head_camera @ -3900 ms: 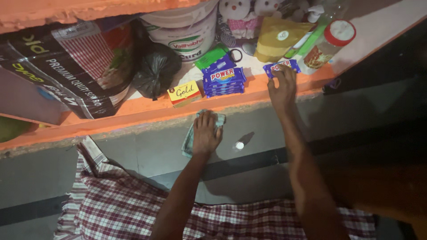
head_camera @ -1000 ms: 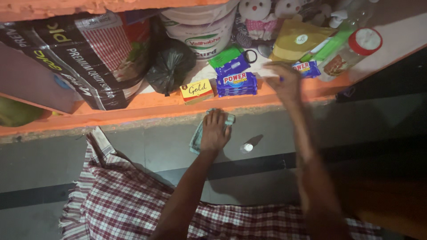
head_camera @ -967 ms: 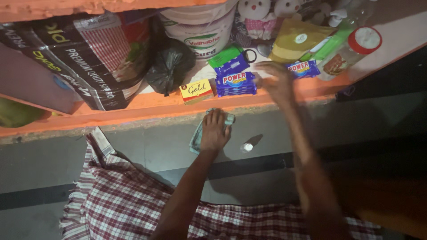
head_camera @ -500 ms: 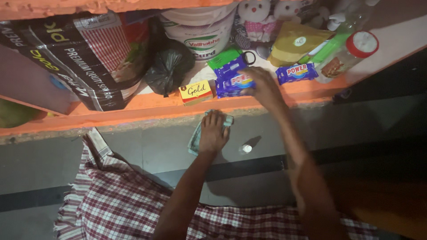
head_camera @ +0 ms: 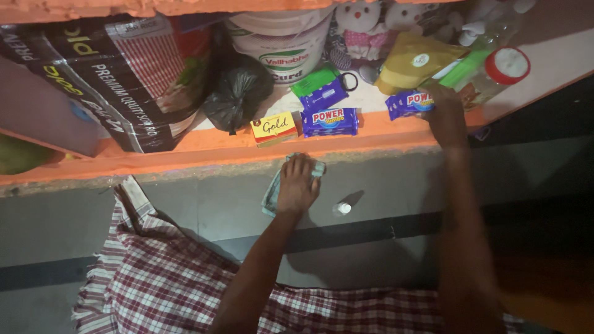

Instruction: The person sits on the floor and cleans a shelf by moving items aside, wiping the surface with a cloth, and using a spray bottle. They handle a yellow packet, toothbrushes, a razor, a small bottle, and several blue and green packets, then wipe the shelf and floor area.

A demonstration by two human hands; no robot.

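Your left hand point(head_camera: 298, 185) presses flat on a greenish cloth point(head_camera: 272, 193) on the grey floor below the orange shelf point(head_camera: 185, 148), while your right hand point(head_camera: 444, 111) rests fingers-down on the shelf's edge touching a blue packet point(head_camera: 408, 102), grasping nothing I can see.

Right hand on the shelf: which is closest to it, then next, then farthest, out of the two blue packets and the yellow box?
From the right hand:
1. The blue packet at its fingertips, touching.
2. The other blue packet, further left on the shelf edge.
3. The yellow box, leftmost, beside the black bag.
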